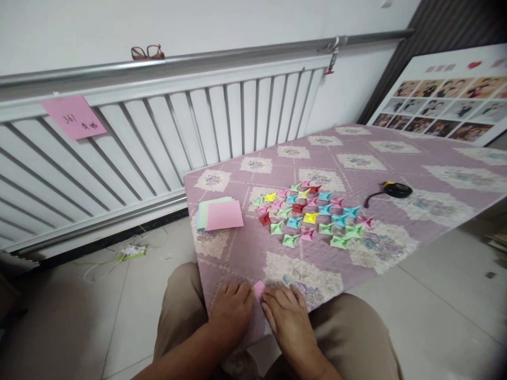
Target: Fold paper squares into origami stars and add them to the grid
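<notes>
A small piece of folded pink paper (259, 289) lies near the table's front edge, between my two hands. My left hand (233, 306) has its fingers bent and pressed together at the paper's left side. From the right, my right hand (285, 311) presses its closed fingers onto the paper's other side. The fingers hide part of the paper, so its full shape does not show. Beyond my left hand lies a stack of square paper sheets (225, 215), pink on top with green and blue beneath.
Several folded paper pieces (310, 217) in pink, green, blue, yellow and red stand in rows on the floral tablecloth (245, 253). To their right lies a black corded object (397, 190). A white radiator (237, 116) runs behind the table, with glasses (148, 53) on the pipe above.
</notes>
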A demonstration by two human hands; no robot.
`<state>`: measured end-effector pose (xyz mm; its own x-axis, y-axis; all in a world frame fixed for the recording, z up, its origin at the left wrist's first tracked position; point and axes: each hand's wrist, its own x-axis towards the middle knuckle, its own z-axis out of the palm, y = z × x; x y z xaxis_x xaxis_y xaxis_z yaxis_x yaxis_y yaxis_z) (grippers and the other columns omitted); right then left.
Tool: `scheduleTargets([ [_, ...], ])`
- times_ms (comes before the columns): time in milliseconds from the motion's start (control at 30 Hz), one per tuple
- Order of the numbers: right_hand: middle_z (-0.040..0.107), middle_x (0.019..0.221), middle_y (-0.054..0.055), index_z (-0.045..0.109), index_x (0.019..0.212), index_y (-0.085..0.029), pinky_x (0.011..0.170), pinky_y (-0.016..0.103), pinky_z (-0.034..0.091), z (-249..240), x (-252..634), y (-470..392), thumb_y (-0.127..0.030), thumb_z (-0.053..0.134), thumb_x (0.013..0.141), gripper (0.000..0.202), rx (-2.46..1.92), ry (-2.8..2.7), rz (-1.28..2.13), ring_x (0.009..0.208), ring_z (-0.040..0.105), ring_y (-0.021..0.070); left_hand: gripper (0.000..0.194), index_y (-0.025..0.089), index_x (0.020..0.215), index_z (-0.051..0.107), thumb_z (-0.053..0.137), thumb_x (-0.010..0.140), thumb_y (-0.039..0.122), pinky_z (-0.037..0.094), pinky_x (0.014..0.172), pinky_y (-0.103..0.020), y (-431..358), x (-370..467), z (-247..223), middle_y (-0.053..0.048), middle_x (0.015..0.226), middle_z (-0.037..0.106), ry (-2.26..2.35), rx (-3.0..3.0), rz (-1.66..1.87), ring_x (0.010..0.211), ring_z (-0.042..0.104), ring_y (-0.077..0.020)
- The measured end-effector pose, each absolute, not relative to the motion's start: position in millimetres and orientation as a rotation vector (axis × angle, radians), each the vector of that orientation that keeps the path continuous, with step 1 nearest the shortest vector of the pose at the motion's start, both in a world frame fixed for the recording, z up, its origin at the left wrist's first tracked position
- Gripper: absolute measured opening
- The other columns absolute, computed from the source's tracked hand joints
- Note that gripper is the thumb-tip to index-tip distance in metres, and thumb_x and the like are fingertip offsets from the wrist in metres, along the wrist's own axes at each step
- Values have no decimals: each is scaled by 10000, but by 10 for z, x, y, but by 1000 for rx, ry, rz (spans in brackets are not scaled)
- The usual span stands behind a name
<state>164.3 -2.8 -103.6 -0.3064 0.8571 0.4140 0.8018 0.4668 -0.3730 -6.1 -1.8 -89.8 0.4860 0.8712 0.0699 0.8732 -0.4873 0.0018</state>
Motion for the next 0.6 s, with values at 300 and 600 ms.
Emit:
scheduleTargets([
  [300,622,810,30,600,857,-232,796,372,356,-1001,1569,109,-271,564,854,53,-1532,-1999,168,815,543,219,130,196,871,627,502,893,226,427,778,-299,226,1,-753,-29,926,602,-1998,-2804,-298,875,548,-178],
  [600,621,1077,73,596,1057,-231,885,421,358,-1076,1635,108,-324,625,819,257,-1583,-1996,129,1014,533,267,52,178,846,591,574,813,214,399,745,-294,450,24,-719,-31,906,610,-2113,-2888,-223,870,548,-193],
])
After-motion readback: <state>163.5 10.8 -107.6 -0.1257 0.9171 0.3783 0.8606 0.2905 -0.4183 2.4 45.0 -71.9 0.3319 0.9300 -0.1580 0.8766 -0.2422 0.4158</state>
